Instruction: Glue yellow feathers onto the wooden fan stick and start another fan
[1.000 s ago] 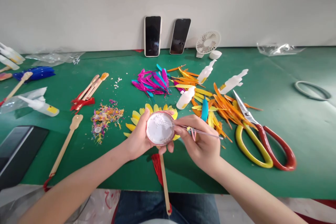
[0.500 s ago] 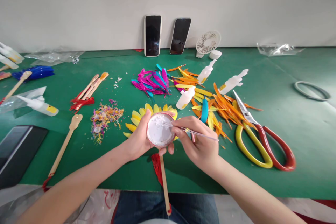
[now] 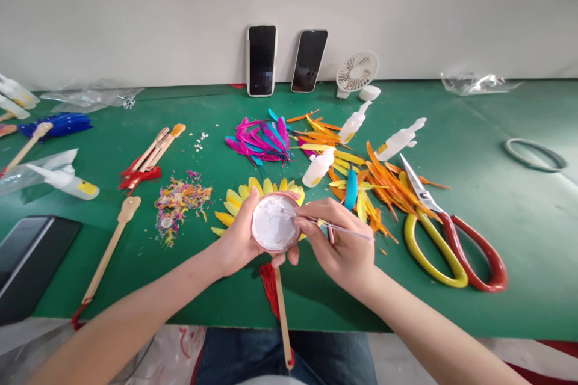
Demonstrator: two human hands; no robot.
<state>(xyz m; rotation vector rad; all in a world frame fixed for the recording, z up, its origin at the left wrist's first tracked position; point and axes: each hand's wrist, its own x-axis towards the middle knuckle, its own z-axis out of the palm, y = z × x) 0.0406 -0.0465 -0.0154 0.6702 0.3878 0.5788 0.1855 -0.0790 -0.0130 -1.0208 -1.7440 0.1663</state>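
My left hand [image 3: 241, 231] is closed round a small round dish [image 3: 273, 230] with a red rim and tiny white beads in it. Thin tweezers [image 3: 341, 228] are pinched in my right hand [image 3: 341, 240], their tips over the beads inside the dish. Behind and below the dish, yellow feathers [image 3: 232, 204] fan out on the table. A wooden stick [image 3: 283, 319] with a red tassel [image 3: 270, 289] extends from under the dish past the table's front edge. The dish and my left hand hide the stick's upper end.
Large scissors [image 3: 445, 231] lie right of orange feathers [image 3: 388, 183]. Glue bottles [image 3: 318, 167], pink and blue feathers [image 3: 262, 139] and coloured scraps [image 3: 180, 201] are on the green table [image 3: 510, 240]. Two phones [image 3: 262, 60] and a small fan [image 3: 357, 72] stand at the back; wooden sticks [image 3: 111, 246] lie left.
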